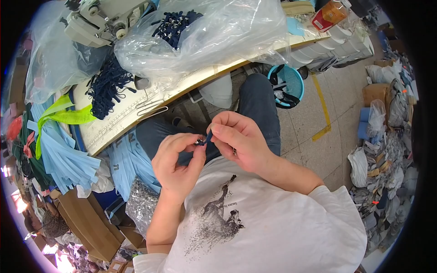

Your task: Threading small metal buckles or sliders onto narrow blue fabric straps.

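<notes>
Navy strap [209, 136]; navy cords [109, 86]; lime-green strip [75, 117]; light-blue strips [68, 157]; white shirt [291, 218], black print [219, 214].

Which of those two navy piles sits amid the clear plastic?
The right pile, ringed by clear plastic; the left pile spills over the white tabletop.

- Left hand [178, 159]: fingertips pinching a small dark piece with shiny bit [199, 142].
- Right hand [243, 142]: thumb and forefinger on a dark-blue strip [209, 135] — just beside the piece; join unclear.
- Table [101, 137]: dark-blue loop pile [107, 88], sewing machine [102, 22], clear plastic bag [241, 41] — more dark-blue pieces [175, 27] within.
- Floor, right: light-blue basket [295, 84].
</notes>
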The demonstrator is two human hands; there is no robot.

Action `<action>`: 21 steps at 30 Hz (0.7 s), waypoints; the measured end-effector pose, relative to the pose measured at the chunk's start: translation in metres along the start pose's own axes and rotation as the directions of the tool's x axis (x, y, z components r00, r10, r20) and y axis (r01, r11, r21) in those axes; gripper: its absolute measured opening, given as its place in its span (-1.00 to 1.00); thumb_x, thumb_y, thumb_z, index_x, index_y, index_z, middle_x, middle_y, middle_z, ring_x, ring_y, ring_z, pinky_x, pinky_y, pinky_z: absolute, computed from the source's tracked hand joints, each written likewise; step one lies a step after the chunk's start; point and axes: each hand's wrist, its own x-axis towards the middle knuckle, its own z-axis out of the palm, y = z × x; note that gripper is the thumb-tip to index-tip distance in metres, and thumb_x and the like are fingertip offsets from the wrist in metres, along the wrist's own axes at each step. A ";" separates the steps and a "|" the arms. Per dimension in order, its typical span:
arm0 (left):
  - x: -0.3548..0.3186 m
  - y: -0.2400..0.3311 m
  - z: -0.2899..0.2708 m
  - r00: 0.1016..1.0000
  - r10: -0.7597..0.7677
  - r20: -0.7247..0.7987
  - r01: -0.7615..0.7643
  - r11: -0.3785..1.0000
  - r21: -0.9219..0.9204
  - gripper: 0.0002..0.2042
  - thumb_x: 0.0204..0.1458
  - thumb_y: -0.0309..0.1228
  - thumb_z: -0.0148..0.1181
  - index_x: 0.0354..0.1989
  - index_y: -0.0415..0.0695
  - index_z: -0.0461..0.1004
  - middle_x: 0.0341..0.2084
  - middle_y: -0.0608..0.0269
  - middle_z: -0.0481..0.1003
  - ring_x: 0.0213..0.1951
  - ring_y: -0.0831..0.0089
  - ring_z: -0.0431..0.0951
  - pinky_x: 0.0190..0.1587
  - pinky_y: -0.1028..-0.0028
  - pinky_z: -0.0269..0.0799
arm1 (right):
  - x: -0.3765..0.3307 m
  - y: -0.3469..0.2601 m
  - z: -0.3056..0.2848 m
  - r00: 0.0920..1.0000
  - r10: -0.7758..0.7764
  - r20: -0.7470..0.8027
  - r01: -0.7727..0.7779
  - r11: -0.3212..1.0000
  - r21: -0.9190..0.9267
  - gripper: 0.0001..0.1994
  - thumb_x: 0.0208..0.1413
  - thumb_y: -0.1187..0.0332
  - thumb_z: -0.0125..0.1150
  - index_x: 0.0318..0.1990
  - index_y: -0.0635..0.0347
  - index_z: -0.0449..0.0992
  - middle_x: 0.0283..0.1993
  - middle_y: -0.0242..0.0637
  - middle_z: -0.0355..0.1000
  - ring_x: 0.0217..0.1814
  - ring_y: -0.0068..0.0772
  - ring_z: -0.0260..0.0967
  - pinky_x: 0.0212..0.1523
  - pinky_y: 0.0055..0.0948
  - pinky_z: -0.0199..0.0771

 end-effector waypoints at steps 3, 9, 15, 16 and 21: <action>0.004 0.002 0.000 0.994 0.111 -0.016 -0.107 0.982 0.154 -0.76 -0.25 -0.75 0.28 -0.34 -0.28 0.51 -0.42 0.11 0.55 -0.48 0.45 0.51 -0.39 0.57 0.44 | -0.001 -0.001 0.002 1.000 0.000 0.007 0.000 1.000 -0.028 -0.88 0.22 0.34 0.10 -0.23 0.20 0.41 -0.42 -0.48 0.35 -0.64 -0.82 0.10 -0.73 -0.75 -0.03; -0.006 -0.002 0.000 1.000 -0.002 -0.024 -0.004 0.972 -0.236 -0.77 -0.20 -0.80 0.22 -0.31 -0.31 0.50 -0.38 0.04 0.54 -0.37 0.42 0.55 -0.33 0.56 0.49 | 0.001 -0.001 0.001 0.997 0.021 -0.073 -0.023 1.000 -0.018 -0.88 0.23 0.34 0.07 -0.23 0.20 0.42 -0.47 -0.47 0.35 -0.64 -0.78 0.11 -0.75 -0.71 -0.03; -0.009 -0.009 0.003 0.997 -0.072 -0.020 0.045 0.800 -0.598 -0.73 -0.10 -0.83 0.15 -0.21 -0.30 0.45 -0.29 -0.04 0.49 -0.31 0.29 0.58 -0.23 0.46 0.54 | 0.001 0.002 0.004 0.994 0.094 -0.057 -0.089 0.992 0.089 -0.87 0.21 0.32 0.11 -0.26 0.17 0.41 -0.44 -0.50 0.33 -0.64 -0.81 0.10 -0.75 -0.72 -0.05; -0.009 -0.009 0.004 0.997 -0.073 -0.022 0.043 0.778 -0.626 -0.73 -0.09 -0.83 0.14 -0.20 -0.30 0.45 -0.29 -0.04 0.49 -0.31 0.29 0.58 -0.23 0.46 0.54 | 0.000 0.003 0.004 0.994 0.096 -0.049 -0.090 0.990 0.106 -0.87 0.21 0.31 0.11 -0.26 0.17 0.41 -0.44 -0.50 0.32 -0.64 -0.81 0.09 -0.75 -0.72 -0.05; -0.002 -0.006 0.002 0.997 -0.079 -0.025 0.041 0.735 -0.677 -0.75 -0.06 -0.81 0.14 -0.20 -0.29 0.45 -0.27 -0.03 0.48 -0.29 0.28 0.58 -0.24 0.45 0.54 | 0.003 -0.001 0.002 0.992 0.130 0.004 -0.129 0.983 0.127 -0.86 0.22 0.29 0.11 -0.26 0.16 0.40 -0.41 -0.48 0.33 -0.63 -0.80 0.08 -0.74 -0.72 -0.05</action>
